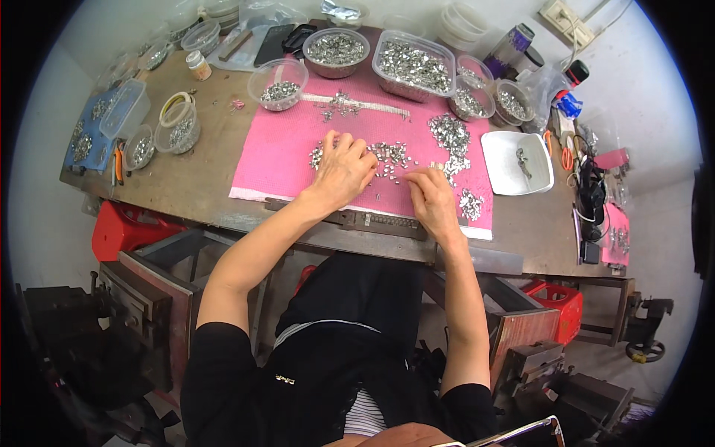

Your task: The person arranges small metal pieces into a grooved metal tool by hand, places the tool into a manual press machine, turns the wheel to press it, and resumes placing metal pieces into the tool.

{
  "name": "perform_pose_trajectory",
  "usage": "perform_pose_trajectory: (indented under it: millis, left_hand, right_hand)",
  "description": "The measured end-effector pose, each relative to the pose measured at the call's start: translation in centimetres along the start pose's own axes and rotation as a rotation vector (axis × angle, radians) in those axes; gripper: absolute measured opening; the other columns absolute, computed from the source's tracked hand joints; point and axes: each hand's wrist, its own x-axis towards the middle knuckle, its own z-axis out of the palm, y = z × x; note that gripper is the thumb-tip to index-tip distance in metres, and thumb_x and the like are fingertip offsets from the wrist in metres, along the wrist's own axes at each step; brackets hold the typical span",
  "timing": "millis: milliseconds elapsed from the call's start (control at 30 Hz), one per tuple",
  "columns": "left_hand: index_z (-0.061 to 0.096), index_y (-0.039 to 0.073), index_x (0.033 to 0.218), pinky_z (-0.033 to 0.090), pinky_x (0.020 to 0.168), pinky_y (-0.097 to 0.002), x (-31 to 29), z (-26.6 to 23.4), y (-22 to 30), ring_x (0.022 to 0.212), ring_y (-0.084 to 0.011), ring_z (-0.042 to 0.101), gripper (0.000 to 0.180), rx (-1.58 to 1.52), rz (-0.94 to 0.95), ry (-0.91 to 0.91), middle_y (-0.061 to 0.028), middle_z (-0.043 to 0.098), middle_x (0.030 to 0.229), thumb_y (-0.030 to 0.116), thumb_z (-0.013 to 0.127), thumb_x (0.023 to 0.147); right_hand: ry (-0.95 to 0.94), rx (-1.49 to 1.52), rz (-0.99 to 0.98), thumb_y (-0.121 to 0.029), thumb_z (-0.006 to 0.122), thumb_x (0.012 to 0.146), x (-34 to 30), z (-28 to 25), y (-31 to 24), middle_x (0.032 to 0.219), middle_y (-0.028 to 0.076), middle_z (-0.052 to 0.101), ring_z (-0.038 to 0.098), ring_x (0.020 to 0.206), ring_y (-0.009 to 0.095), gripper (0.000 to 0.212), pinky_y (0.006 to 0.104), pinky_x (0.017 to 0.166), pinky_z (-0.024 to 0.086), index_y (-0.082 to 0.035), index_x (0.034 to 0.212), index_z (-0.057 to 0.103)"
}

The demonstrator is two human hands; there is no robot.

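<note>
Small shiny metal pieces [391,155] lie loosely spread on a pink mat [268,149] between my hands. My left hand [344,173] is over the left part of this spread, its fingers bent downward and somewhat apart; the fingertips are partly hidden. To the right, my right hand [433,195] is closed, thumb and forefinger drawn together at the edge of the pieces. Whatever sits in that pinch is too small to make out. Along the mat's near edge, below both hands, runs a dark metal strip [383,222] with a row of small notches or pieces.
Denser heaps of metal pieces [450,135] lie right of my hands. A white square tray [495,165] holds a few parts. Filled clear tubs [413,88] line the back. Orange-handled pliers [118,162] lie left. Red stools [126,232] stand below the table [201,167].
</note>
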Motion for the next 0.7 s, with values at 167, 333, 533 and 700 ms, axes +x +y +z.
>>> perform_pose_trajectory:
  millis: [167,333,533,700]
  left_hand:
    - [0.072,0.011,0.086,0.035,0.104,-0.0518,0.1,0.5,0.0,0.096,-0.0245,0.056,0.008,0.036,0.016,-0.028,-0.0031,0.062,0.09,0.017,0.077,0.083]
    - [0.07,0.01,0.085,0.035,0.104,-0.0522,0.2,0.9,-0.3,0.094,-0.0251,0.057,0.007,-0.054,-0.015,-0.033,-0.0039,0.064,0.088,0.014,0.075,0.081]
    - [0.069,0.01,0.085,0.035,0.102,-0.0499,-0.1,0.3,-0.3,0.09,-0.0235,0.057,0.009,-0.127,0.023,0.002,-0.0032,0.063,0.085,0.014,0.075,0.081]
    - [0.068,0.01,0.088,0.037,0.097,-0.044,-2.5,-2.6,2.6,0.088,-0.0222,0.058,0.012,-0.325,0.013,0.009,-0.0023,0.063,0.086,0.013,0.076,0.079]
  right_hand:
    - [0.065,-0.04,0.063,-0.002,0.071,0.087,0.2,1.0,-0.4,0.089,0.012,0.061,0.06,0.088,0.032,0.01,0.0432,0.079,0.05,-0.003,0.097,0.07]
    - [0.048,-0.087,0.165,-0.009,0.076,0.084,0.4,2.0,-0.9,0.088,0.012,0.061,0.06,0.088,0.032,0.012,0.0434,0.079,0.047,-0.003,0.09,0.067]
    - [0.05,-0.204,0.2,-0.009,0.075,0.084,0.9,2.8,-1.0,0.087,0.013,0.062,0.061,0.086,0.033,0.012,0.0445,0.079,0.045,-0.004,0.086,0.065]
    - [0.097,-0.323,0.099,-0.005,0.072,0.084,-0.3,2.0,-1.2,0.085,0.012,0.062,0.061,0.083,0.031,0.007,0.0437,0.076,0.043,-0.004,0.087,0.065]
